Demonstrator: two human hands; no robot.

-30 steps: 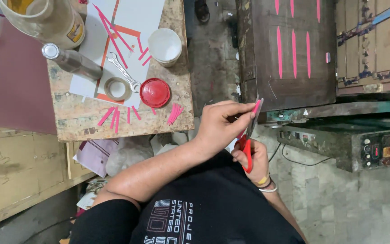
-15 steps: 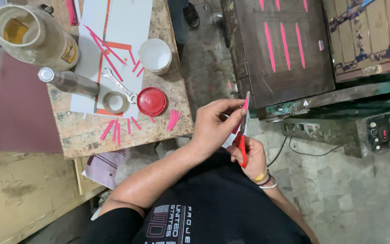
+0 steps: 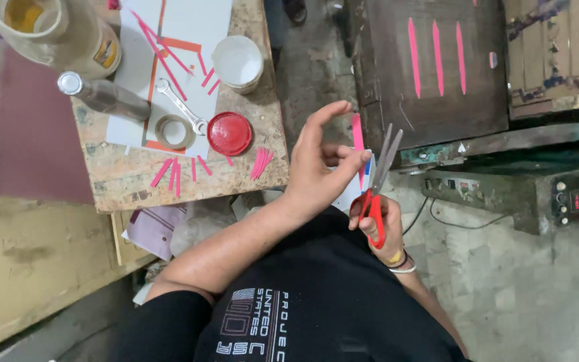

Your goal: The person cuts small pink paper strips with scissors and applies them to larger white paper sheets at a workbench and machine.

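- the right hand (image 3: 378,224) is gripping red-handled scissors (image 3: 375,181), blades parted.
- the left hand (image 3: 319,167) is pinching a pink paper strip (image 3: 357,134) with narrow fingers (image 3: 353,159), just left of the blades.

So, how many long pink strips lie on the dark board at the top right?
3 long pink strips lie side by side on the dark board; a tiny pink scrap sits right of them.

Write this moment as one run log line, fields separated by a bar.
left hand: pinches pink strip | right hand: holds red-handled scissors, blades open | wooden board: cut pink strips
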